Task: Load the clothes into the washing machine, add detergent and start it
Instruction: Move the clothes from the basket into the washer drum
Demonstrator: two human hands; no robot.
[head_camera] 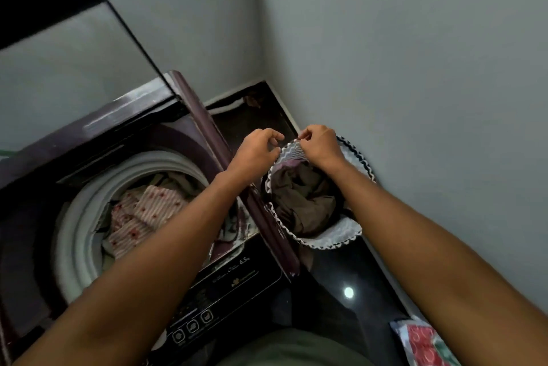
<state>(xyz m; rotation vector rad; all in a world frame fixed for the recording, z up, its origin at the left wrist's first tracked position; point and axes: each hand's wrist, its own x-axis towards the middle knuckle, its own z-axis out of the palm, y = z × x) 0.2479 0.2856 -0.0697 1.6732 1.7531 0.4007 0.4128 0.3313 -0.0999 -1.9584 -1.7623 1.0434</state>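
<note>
A top-loading washing machine (98, 128) stands at the left with its lid (68, 48) raised. Its drum holds a pink striped cloth (148, 211) over other clothes. To its right a white laundry basket with dark trim (335, 239) sits on the floor and holds dark brown clothes (302, 196). Both hands are at the basket's far rim. My right hand (320, 144) pinches a white wavy-patterned fabric (292, 150) there. My left hand (256, 150) is beside it with curled fingers, at the same fabric's edge; whether it holds the fabric is unclear.
The machine's control panel with buttons (192, 327) faces me at the bottom. A grey wall (415, 69) closes the right side behind the basket. The floor (350, 291) is dark and glossy. A red and white packet (424, 345) lies at the lower right.
</note>
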